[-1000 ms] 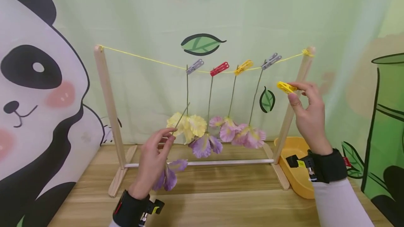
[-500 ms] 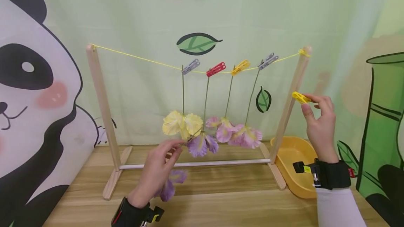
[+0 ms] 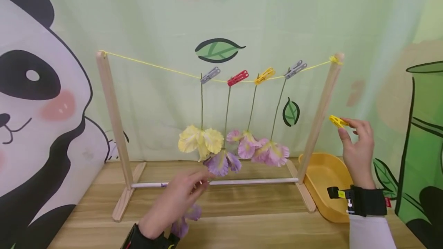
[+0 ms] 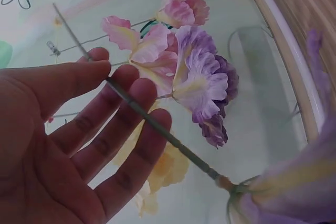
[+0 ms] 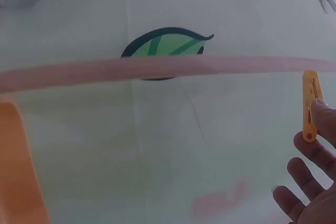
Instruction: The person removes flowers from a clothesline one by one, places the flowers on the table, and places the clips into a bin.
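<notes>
My left hand [image 3: 178, 197] pinches the green stem [image 4: 184, 153] of an artificial purple flower [image 4: 294, 182] between thumb and fingers. In the head view its petals hang below the wrist, partly hidden by it. My right hand [image 3: 360, 149] pinches a yellow clothespin [image 5: 311, 103] by one end, beside the rack's right post. Between the hands, a yellow flower [image 3: 200, 141], a purple flower [image 3: 221, 163] and pink flowers [image 3: 271, 153] hang upside down by their stems. Grey, red [image 3: 237, 78] and yellow clothespins fix them to a yellow string [image 3: 149, 63].
The string runs between two wooden posts [image 3: 115, 122], joined low by a white rod [image 3: 254, 182]. An orange-yellow tray [image 3: 328, 176] stands on the wooden table [image 3: 242, 229] at the right. Behind hangs a printed panda curtain [image 3: 166, 10].
My left hand has moved down and to the right, and the stem it holds has tipped away from upright. My right hand has dropped lower and outward with the yellow clothespin.
</notes>
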{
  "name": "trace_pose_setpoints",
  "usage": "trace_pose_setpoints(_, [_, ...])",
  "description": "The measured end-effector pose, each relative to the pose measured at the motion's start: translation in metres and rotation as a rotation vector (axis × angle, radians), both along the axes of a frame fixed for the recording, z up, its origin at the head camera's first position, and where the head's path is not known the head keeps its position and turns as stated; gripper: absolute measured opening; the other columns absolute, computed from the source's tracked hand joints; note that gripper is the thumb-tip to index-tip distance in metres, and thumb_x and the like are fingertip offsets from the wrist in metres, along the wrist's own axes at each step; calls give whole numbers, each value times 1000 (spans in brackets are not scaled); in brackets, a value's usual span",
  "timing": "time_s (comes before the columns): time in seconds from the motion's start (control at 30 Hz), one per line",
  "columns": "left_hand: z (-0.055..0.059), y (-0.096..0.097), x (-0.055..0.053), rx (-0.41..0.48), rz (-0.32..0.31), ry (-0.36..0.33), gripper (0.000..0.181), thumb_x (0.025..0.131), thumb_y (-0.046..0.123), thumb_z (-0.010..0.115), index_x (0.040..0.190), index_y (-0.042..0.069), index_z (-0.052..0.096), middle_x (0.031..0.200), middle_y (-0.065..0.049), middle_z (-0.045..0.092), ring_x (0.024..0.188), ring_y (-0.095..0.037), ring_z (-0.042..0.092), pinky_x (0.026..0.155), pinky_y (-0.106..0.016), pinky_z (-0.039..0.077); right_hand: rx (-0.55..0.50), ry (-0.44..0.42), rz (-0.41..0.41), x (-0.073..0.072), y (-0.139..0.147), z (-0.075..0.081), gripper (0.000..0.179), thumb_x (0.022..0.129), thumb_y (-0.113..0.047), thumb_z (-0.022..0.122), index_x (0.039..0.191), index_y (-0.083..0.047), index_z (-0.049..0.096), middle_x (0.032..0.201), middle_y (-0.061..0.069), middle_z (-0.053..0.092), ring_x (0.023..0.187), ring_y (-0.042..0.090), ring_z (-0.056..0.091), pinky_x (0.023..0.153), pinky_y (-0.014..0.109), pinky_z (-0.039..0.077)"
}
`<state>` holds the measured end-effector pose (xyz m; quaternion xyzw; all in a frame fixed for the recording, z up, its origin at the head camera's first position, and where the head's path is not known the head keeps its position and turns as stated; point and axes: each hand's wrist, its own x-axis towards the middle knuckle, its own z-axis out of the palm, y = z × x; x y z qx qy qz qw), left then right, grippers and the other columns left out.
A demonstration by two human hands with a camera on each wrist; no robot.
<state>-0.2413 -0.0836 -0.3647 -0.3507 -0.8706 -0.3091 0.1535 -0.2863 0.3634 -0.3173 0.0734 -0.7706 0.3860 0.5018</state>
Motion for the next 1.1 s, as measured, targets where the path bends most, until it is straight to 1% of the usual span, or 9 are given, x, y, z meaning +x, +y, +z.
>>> trace_pose_setpoints(0.13, [-3, 5, 3, -70, -41, -64, 26, 95, 10, 59, 118, 21, 64, 88, 12, 62, 66, -3, 50, 61, -25, 44, 38, -41, -20, -16, 21, -16, 30, 90, -2, 64, 120, 0, 64, 108, 12, 53, 102, 22, 41, 85, 30, 27])
trace_pose_setpoints(0.3, [-13, 14, 3, -148, -106, -156, 27, 97, 5, 55, 119, 18, 64, 81, 11, 57, 57, -4, 37, 57, -25, 32, 148, -105, -23, -32, 37, -40, 29, 89, -1, 65, 117, 5, 63, 109, 27, 53, 100, 42, 39, 83, 51, 27])
trace_pose_setpoints(0.43, [-23, 22, 2, -187, -129, -171, 24, 95, 6, 58, 114, 19, 66, 89, 7, 65, 62, -2, 46, 57, -21, 39, 231, -184, -44, -41, 43, -56, 27, 89, -1, 66, 115, 6, 63, 109, 28, 53, 101, 50, 36, 86, 63, 24])
trace_pose_setpoints(0.53, [-31, 26, 2, -212, -131, -149, 23, 93, 7, 61, 110, 20, 67, 95, 4, 69, 75, -3, 57, 63, -21, 48, 269, -238, -57, -45, 45, -65, 27, 87, 1, 67, 112, 8, 63, 108, 29, 53, 101, 51, 36, 89, 65, 23])
trace_pose_setpoints(0.63, [-37, 28, 3, -237, -129, -152, 22, 92, 9, 63, 109, 22, 68, 98, 3, 70, 77, -3, 59, 65, -21, 50, 302, -312, -71, -45, 47, -71, 27, 86, 1, 67, 112, 8, 63, 107, 30, 53, 101, 53, 36, 90, 67, 22])
trace_pose_setpoints(0.8, [-45, 30, 3, -268, -135, -156, 20, 92, 9, 63, 107, 20, 69, 95, 3, 71, 72, -3, 56, 64, -21, 49, 386, -508, -103, -44, 50, -78, 26, 87, -3, 67, 109, 8, 64, 105, 33, 55, 98, 54, 38, 86, 67, 25])
trace_pose_setpoints(0.93, [-49, 30, 4, -295, -171, -211, 21, 92, 5, 61, 105, 18, 69, 96, 1, 71, 82, -5, 61, 71, -23, 51, 511, -730, -98, -43, 53, -85, 28, 85, -10, 69, 106, 8, 66, 100, 32, 63, 90, 52, 47, 75, 60, 32])
trace_pose_setpoints(1.03, [-52, 31, 5, -324, -188, -246, 25, 91, 1, 59, 104, 18, 70, 95, 1, 70, 82, -5, 61, 71, -23, 50, 592, -890, -27, -45, 55, -89, 30, 83, -14, 70, 104, 8, 67, 96, 29, 66, 85, 46, 55, 70, 54, 39])
trace_pose_setpoints(1.1, [-54, 32, 6, -344, -184, -232, 26, 90, -1, 59, 103, 19, 70, 96, 2, 71, 84, -6, 61, 71, -23, 50, 612, -984, 44, -47, 56, -91, 30, 82, -13, 71, 102, 8, 68, 95, 28, 67, 82, 41, 58, 70, 53, 44])
